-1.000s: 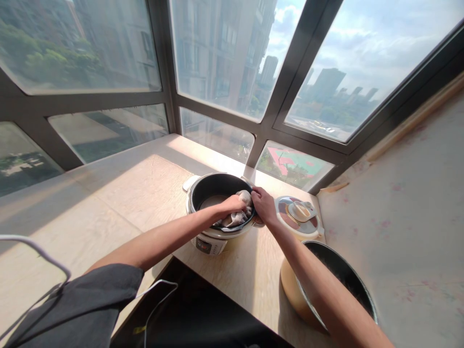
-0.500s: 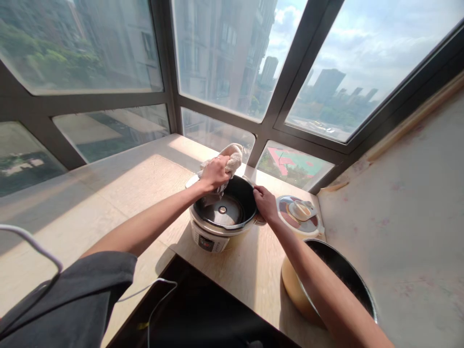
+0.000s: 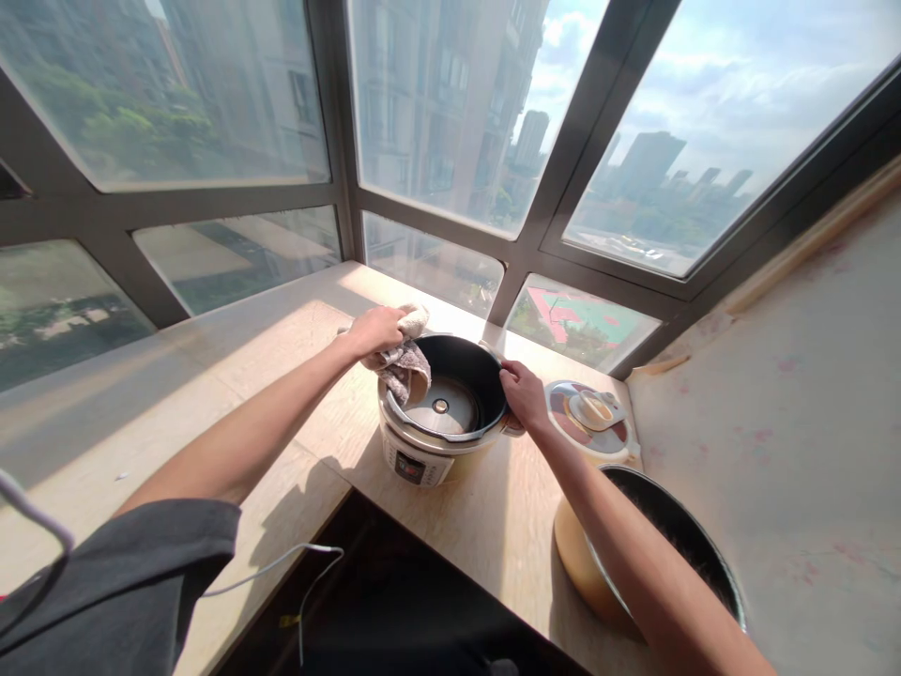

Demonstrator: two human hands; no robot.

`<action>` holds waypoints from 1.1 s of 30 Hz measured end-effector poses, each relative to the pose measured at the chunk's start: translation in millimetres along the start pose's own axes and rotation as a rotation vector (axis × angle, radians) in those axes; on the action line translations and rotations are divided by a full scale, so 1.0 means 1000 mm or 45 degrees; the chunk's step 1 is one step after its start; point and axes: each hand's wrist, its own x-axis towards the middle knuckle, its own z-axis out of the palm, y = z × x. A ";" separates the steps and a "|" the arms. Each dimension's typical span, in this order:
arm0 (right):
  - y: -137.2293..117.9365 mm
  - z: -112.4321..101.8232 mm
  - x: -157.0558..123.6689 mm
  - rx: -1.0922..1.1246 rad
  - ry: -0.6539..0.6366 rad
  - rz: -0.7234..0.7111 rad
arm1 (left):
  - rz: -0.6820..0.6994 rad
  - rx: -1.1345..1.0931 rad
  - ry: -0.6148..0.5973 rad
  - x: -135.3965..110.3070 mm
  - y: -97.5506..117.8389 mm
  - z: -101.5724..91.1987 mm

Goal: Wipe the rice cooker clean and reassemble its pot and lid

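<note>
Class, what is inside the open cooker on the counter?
Inside the cooker shows a round metal heating plate. The cloth in the left hand drapes over the rim, covering the left inner wall.

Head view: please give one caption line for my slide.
Left hand presses a cloth on the cooker rim; right hand steadies it.

Lid (image 3: 589, 420) and pot (image 3: 651, 554) crowd right — left open.

The cooker (image 3: 440, 422) stands on the counter (image 3: 211, 376); its lid (image 3: 591, 422) lies right, the pot (image 3: 648, 563) probably nearer.
</note>
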 end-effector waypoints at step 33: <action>-0.003 0.000 -0.008 0.095 0.135 0.087 | 0.449 0.101 -0.061 0.027 0.039 0.015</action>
